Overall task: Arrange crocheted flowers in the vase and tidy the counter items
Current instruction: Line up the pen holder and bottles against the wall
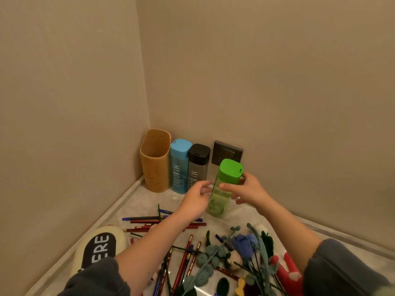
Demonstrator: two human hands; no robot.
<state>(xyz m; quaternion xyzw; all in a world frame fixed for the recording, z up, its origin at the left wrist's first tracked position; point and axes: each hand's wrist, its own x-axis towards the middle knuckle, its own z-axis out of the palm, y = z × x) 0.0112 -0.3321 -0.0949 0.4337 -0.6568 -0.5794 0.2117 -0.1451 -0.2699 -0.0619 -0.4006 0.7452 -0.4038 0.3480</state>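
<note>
My right hand (250, 190) grips a green-lidded translucent bottle (222, 189) just under its lid, thumb across the front; the bottle leans slightly over the counter. The relaxed fingertips of my left hand (195, 199) reach the bottle's left side. A tan open-topped vase (156, 161) stands empty in the corner. Crocheted flowers (245, 251), blue, green and cream, lie in a heap on the counter below my arms.
A blue-lidded bottle (180, 167) and a black-lidded bottle (198, 163) stand beside the vase along the back wall. A wall socket (227, 153) sits behind them. Loose pencils and pens (186, 253) are scattered about, with a cream pencil case (100, 248) at left.
</note>
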